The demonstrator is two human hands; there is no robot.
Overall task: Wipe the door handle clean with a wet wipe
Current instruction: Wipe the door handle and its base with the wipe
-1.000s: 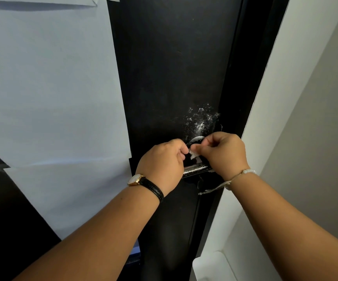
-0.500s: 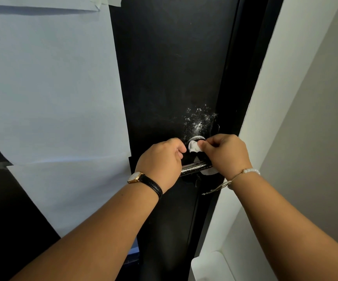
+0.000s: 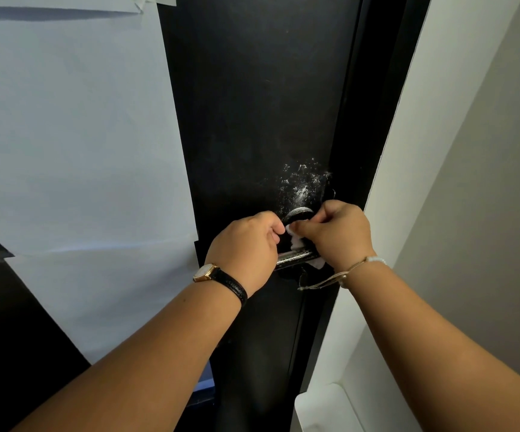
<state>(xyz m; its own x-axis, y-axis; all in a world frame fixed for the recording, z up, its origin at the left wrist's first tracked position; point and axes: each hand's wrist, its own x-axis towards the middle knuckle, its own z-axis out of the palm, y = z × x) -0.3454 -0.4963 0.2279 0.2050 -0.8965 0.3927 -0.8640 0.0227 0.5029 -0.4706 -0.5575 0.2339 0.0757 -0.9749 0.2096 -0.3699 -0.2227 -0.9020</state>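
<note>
both hands at the shiny metal lever door handle (image 3: 296, 256) on the matte black door (image 3: 252, 120), low on its right edge.

we see our left hand (image 3: 246, 247) curled round the lever's free end, our right hand (image 3: 336, 233) pinching a crumpled white wet wipe (image 3: 294, 236) against the round chrome base plate (image 3: 297, 212); the hands nearly touch. only a short speckled, glossy stretch of lever shows between them, the rest hidden under fingers. a corner of wipe peeks out below the right palm. white flecked smears (image 3: 302, 182) roughen the door just above. smooth pale paper sheets (image 3: 65, 135) hang on the left. black leather-strap gold watch (image 3: 209, 272) on left wrist, thin bead bracelet (image 3: 358, 266) on right.
</note>
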